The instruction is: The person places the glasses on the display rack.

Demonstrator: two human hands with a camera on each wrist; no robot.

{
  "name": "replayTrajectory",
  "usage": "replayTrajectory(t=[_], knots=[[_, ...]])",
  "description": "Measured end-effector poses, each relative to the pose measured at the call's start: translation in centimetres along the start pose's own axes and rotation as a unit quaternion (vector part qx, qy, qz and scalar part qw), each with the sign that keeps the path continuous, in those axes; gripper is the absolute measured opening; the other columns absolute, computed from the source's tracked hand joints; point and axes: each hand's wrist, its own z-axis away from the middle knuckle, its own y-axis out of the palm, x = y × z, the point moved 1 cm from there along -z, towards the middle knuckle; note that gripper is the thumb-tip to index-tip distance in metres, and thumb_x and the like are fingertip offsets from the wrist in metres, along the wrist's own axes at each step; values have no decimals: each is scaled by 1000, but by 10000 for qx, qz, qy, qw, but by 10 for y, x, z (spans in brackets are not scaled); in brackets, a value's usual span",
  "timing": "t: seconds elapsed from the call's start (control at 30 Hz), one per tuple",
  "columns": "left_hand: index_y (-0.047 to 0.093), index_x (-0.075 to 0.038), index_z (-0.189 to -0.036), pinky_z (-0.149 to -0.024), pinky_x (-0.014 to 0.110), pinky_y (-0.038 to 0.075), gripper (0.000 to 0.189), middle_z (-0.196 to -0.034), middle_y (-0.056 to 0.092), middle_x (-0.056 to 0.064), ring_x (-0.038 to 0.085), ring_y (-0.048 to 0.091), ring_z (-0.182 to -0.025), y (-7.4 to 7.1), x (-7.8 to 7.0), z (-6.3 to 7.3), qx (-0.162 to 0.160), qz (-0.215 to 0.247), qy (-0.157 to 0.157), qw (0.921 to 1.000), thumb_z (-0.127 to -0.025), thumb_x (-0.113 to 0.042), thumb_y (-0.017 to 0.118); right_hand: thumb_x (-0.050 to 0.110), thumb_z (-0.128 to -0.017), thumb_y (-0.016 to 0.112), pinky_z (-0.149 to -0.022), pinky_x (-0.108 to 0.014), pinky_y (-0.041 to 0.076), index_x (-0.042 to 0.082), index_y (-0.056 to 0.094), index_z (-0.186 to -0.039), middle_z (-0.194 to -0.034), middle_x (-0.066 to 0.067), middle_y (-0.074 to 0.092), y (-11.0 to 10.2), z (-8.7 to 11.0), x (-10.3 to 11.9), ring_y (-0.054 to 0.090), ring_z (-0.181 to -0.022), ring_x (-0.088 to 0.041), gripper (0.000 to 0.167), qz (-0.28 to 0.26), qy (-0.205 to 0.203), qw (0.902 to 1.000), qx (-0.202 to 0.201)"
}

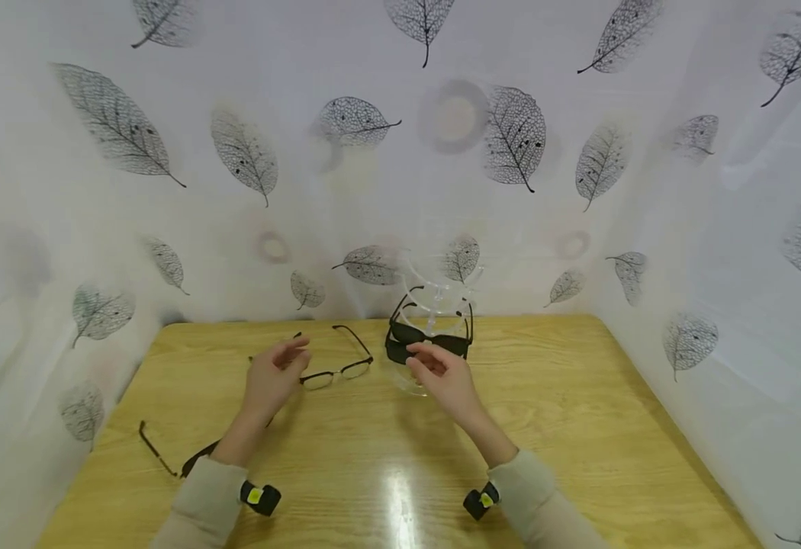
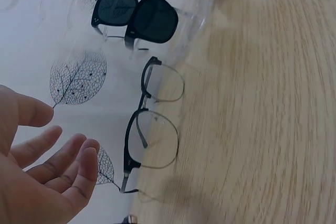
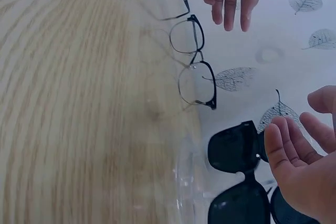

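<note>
My left hand [image 1: 273,377] hovers over the table's left half with fingers loosely bent and nothing in its grasp. Just right of it stands a pair of clear-lens eyeglasses [image 2: 127,148] with dark upper rims and unfolded temples. Two pairs of black sunglasses [image 1: 451,345] sit one above the other on a clear plastic display stand [image 1: 412,391]. My right hand [image 1: 445,377] is in front of them, thumb apart from relaxed fingers. In the right wrist view its fingertips overlap the edge of the sunglasses [image 3: 233,150]. More dark glasses [image 1: 197,456] lie partly hidden behind my left forearm.
The wooden table [image 1: 579,427] meets a pale curtain [image 1: 387,198] printed with leaves at its back and sides. Clear upper tiers of the stand rise above the sunglasses, hard to make out against the curtain.
</note>
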Motion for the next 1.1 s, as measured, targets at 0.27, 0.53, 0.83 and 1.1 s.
replayTrajectory(t=[0.27, 0.53, 0.83, 1.1], knots=[[69, -5, -137, -74, 15, 54, 34, -119, 76, 23, 24, 75, -102, -13, 7, 6, 39, -294, -213, 9993, -107, -20, 64, 14, -102, 71, -69, -20, 56, 0, 72, -129, -104, -20, 75, 22, -9, -8, 68, -79, -9, 31, 72, 66, 9995, 291], [67, -3, -138, -63, 22, 54, 36, -117, 75, 24, 29, 74, -94, -19, 13, 10, 205, -354, -421, 9983, -105, -18, 64, 13, -101, 72, -71, -19, 53, 4, 74, -128, -102, -15, 77, 37, -17, -17, 68, -82, -9, 29, 468, 45, 9986, 234], [67, -1, -137, -65, 26, 53, 37, -114, 77, 23, 26, 73, -94, -21, 13, 14, 337, -701, -390, 9962, -104, -17, 65, 17, -103, 68, -73, -22, 55, 3, 71, -133, -111, -14, 76, 48, -21, -28, 69, -88, -14, 34, 703, 84, 9970, 317], [65, 4, -138, -69, 29, 56, 38, -114, 76, 27, 38, 75, -101, -21, 14, 13, 524, -955, -286, 9936, -103, -12, 65, 17, -104, 65, -73, -25, 57, 4, 69, -135, -114, -15, 76, 60, -26, -33, 72, -90, -19, 33, 799, 124, 9957, 445]])
